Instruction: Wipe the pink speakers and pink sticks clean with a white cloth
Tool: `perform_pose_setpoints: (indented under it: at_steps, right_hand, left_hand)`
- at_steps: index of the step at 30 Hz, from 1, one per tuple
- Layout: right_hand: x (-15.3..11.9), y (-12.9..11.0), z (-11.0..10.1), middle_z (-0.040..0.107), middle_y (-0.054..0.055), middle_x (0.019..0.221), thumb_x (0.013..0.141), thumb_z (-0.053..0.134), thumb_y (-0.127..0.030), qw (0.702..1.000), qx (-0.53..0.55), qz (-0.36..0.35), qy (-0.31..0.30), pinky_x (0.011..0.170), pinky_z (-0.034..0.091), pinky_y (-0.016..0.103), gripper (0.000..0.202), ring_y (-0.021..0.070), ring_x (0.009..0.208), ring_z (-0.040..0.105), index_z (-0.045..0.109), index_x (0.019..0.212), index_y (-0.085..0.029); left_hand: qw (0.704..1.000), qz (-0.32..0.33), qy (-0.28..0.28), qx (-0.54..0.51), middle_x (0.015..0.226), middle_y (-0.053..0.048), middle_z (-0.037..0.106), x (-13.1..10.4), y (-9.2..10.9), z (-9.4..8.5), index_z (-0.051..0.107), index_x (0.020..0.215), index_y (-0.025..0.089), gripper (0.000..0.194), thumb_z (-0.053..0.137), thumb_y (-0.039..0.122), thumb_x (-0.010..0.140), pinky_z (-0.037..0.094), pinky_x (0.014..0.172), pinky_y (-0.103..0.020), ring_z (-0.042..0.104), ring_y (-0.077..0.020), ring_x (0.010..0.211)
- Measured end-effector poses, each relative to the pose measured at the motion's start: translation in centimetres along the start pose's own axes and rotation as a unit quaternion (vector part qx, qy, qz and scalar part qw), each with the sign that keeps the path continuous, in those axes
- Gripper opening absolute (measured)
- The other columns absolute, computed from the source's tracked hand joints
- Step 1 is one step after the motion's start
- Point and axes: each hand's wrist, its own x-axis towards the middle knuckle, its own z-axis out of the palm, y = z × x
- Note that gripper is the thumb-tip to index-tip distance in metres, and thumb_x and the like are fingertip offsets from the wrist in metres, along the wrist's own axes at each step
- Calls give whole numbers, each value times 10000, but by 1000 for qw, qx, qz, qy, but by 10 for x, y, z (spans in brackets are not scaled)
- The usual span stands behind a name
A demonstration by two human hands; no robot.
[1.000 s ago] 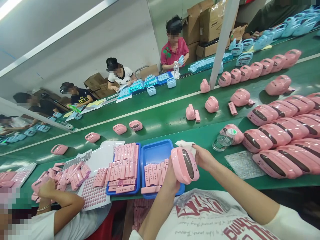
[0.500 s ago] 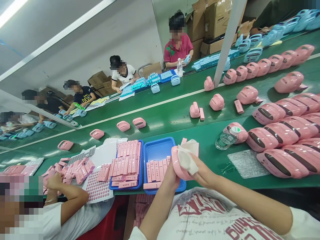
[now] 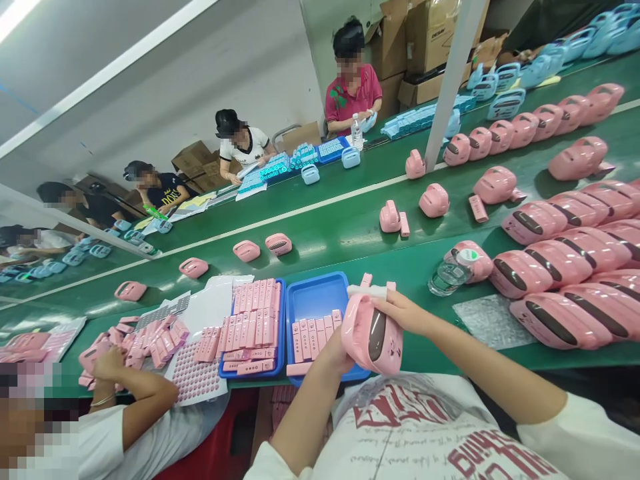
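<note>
A glossy pink plastic housing (image 3: 389,360) with a carry handle and a dark oval window is held up in front of my chest, its window side turned toward me. My left hand (image 3: 338,352) grips it from the left, the fingers partly hidden behind it. Folded in my right hand (image 3: 406,311) is a white cloth (image 3: 369,291), pressed along the housing's top far edge. Just left of my hands, a blue tray (image 3: 320,283) holds several slim pink pieces (image 3: 311,340) with small printed marks.
Rows of pink housings (image 3: 545,273) stand at right, near a water bottle (image 3: 450,275) and a bubble-wrap sheet (image 3: 493,321). Another blue tray (image 3: 283,313) is piled with pink pieces. A co-worker's arm (image 3: 150,393) is at left; more people sit across the green belt (image 3: 330,233).
The housing has turned so its dark window now faces me. My right hand with the cloth has moved from the near face up to the top far edge.
</note>
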Motion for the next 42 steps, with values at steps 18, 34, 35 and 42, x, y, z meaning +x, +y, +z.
perform_pose_setpoints:
  at_steps: [18,34,35,42]
  right_hand:
    - [-4,-5,-5,658,77,682,853,428,-477,975,-175,-21,136,598,440,278,437,180,637,589,678,747,-135]
    - [8,-4,-42,675,127,1011,765,456,-669,973,32,103,203,851,483,407,621,284,975,614,671,988,-131]
    - [5,-9,-34,643,130,1106,805,422,-638,988,-23,75,136,917,445,426,610,288,1059,575,655,1063,-136]
    - [10,-31,-16,603,111,1179,871,420,-490,987,-131,-34,-92,1026,320,447,469,266,1152,491,646,1103,-151]
  left_hand:
    - [856,290,121,410,1109,-67,521,12,-29,-30,485,1161,212,767,820,290,476,440,898,-407,523,-247,1033]
    - [405,613,142,663,1278,-162,390,15,-18,-57,424,1250,207,505,587,191,772,477,896,-404,408,-291,1227]
    - [396,621,135,662,1289,-162,385,15,-17,-56,426,1252,209,496,576,189,780,475,893,-406,400,-293,1235]
    - [382,658,112,639,1203,-124,472,19,-17,-53,471,1225,248,530,640,236,722,452,897,-390,491,-272,1150]
